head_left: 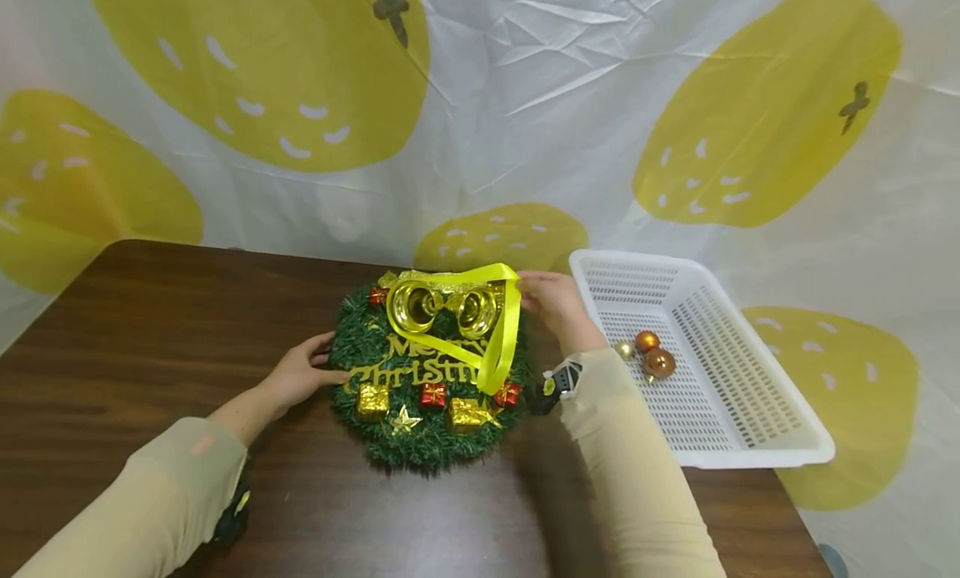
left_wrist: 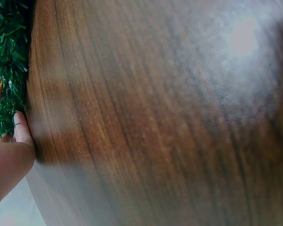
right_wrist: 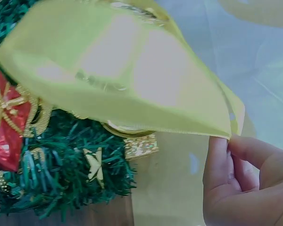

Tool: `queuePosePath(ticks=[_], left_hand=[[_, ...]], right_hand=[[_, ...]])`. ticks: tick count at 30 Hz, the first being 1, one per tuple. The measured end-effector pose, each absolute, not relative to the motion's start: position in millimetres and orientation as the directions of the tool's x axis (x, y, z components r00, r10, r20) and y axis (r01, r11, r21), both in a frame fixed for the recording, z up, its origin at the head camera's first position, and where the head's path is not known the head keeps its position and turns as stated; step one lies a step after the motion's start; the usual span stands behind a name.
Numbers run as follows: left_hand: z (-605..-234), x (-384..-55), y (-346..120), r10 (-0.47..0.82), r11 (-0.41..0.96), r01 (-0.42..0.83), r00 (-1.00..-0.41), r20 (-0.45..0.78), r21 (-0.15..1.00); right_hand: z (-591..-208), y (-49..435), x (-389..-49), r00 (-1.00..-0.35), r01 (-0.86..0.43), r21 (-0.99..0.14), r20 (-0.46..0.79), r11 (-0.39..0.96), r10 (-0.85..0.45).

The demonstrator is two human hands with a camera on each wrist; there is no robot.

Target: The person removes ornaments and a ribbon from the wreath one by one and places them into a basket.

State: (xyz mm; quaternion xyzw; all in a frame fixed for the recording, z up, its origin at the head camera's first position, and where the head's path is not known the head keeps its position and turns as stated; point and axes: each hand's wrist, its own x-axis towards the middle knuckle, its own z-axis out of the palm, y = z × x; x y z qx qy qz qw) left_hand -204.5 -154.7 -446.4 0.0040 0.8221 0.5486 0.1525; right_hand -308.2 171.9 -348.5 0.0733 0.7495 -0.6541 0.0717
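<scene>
A green tinsel Christmas wreath [head_left: 412,453] lies on the brown table, with gold "Merry Christmas" lettering [head_left: 408,371], small red and gold gift boxes, and gold stars on it. Two shiny gold bells [head_left: 414,306] sit at its top. My left hand [head_left: 294,376] holds the wreath's left edge, thumb over the tinsel and fingers along the side. At the upper right, my right hand [head_left: 557,301] pinches a yellow ribbon [head_left: 504,336] between thumb and fingers. In the right wrist view the ribbon [right_wrist: 146,84] stretches from the pinch across the wreath, covering part of the decorations.
A white perforated plastic basket [head_left: 750,457] stands to the right of my right arm. Inside are a copper ball ornament [head_left: 659,363], an orange one [head_left: 647,341] and a small pale gold one [head_left: 624,350]. A fruit-patterned cloth [head_left: 525,103] hangs behind the table [head_left: 187,328].
</scene>
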Motion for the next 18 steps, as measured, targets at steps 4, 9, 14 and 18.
queuePosePath(ticks=[4, 9, 14, 18], left_hand=[[-447, -204, -155, 0.173, 0.396, -0.161, -0.954, -0.246, 0.904], [-447, -204, -155, 0.172, 0.399, -0.156, -0.955, -0.241, 0.904], [-448, -205, -156, 0.172, 0.407, -0.152, -0.955, -0.240, 0.901], [-448, -205, -155, 0.173, 0.407, -0.152, -0.956, -0.239, 0.901]], right_hand=[[-341, 172, -307, -0.984, 0.178, -0.981, -0.178, 0.076, 0.006], [-329, 174, -306, -0.984, 0.180, -0.984, -0.180, 0.010, 0.008], [-317, 177, -304, -0.982, 0.188, -0.979, -0.188, -0.085, 0.000], [-307, 181, -301, -0.983, 0.183, -0.969, -0.183, -0.168, -0.016]])
